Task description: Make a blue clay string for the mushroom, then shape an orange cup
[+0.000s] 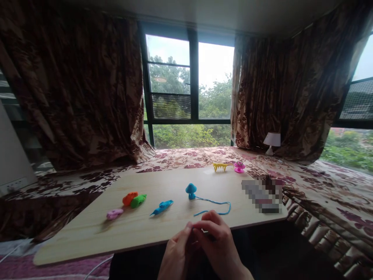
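Observation:
My left hand (176,251) and my right hand (219,242) meet at the near edge of the board, fingertips pinched together. Whatever lies between the fingers is hidden or too small to make out. Just beyond them a thin blue strand (229,208) loops over the board, running from a blue mushroom-shaped piece of modelling clay (191,190) that stands upright. One end of the strand lies close to my fingertips. To the left rests a blue lump of clay (162,208) with a pointed end. Farther left are orange (129,198), green (138,201) and pink (114,214) lumps.
A pale wooden board (93,229) carries the pieces. At its far edge stand a yellow many-legged figure (220,167) and a pink figure (239,167). A pixelated object (260,196) lies at the right. A small white lamp (272,140) stands on the floral-covered window ledge.

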A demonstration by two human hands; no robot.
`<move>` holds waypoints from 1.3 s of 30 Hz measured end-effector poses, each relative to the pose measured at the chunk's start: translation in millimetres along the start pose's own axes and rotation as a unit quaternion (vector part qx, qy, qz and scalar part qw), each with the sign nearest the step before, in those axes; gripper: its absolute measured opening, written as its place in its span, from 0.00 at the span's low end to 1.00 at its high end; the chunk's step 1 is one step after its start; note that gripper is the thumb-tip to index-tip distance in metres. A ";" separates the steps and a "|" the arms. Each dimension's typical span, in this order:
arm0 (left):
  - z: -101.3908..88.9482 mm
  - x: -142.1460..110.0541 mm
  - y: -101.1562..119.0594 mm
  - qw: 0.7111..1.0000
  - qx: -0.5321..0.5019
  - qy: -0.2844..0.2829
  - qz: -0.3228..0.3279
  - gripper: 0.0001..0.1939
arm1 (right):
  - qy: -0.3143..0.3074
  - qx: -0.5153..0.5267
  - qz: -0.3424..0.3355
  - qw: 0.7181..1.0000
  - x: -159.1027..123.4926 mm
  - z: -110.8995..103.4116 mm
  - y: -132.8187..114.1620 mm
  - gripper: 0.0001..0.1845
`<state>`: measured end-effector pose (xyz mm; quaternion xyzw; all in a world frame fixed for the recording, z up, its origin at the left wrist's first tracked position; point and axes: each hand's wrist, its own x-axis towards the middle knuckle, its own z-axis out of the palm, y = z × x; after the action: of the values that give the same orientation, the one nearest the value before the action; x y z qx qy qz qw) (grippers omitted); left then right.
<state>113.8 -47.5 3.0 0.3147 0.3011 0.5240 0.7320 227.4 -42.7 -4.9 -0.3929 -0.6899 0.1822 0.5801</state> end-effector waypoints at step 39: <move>-41.3 21.9 50.5 0.960 0.266 -0.029 0.089 0.13 | -0.059 -0.062 -0.048 0.995 39.3 19.5 -1.9 0.11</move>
<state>58.7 -7.7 14.1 0.5382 0.3791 0.4788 0.5809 207.6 -10.3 17.1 -0.3829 -0.7509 0.1343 0.5210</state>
